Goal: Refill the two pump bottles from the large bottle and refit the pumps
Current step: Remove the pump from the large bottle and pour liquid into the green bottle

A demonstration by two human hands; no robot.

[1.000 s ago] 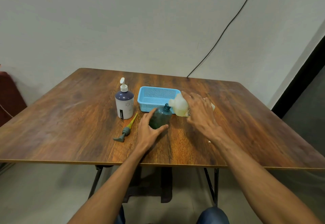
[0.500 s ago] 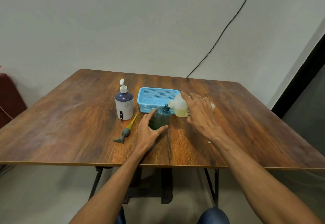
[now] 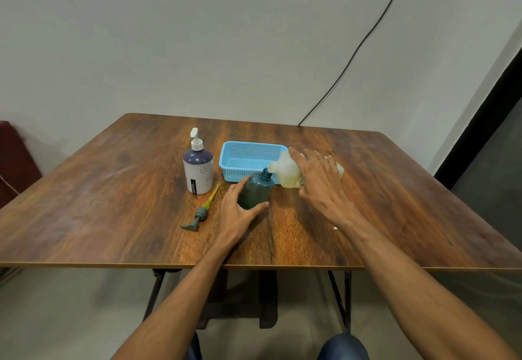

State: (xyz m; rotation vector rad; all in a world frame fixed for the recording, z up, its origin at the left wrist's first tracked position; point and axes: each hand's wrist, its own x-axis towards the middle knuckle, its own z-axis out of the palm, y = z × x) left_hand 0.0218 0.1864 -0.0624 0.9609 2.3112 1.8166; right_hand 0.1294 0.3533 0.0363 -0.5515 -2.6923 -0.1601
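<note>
My left hand (image 3: 240,213) grips the green bottle (image 3: 255,191) mid-tabletop (image 3: 113,204). My right hand (image 3: 319,184) grips the large bottle (image 3: 285,174), tipped, spout at green's neck. Loose pump (image 3: 202,211) at 9 o'clock; white bottle (image 3: 197,169) at 10.

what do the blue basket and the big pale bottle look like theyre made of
Blue basket: likely rigid moulded plastic, matte, judging by its uniform colour and fine perforated grid walls. Large bottle: probably translucent plastic, slightly glossy, since yellowish liquid shows through its wall.
</note>
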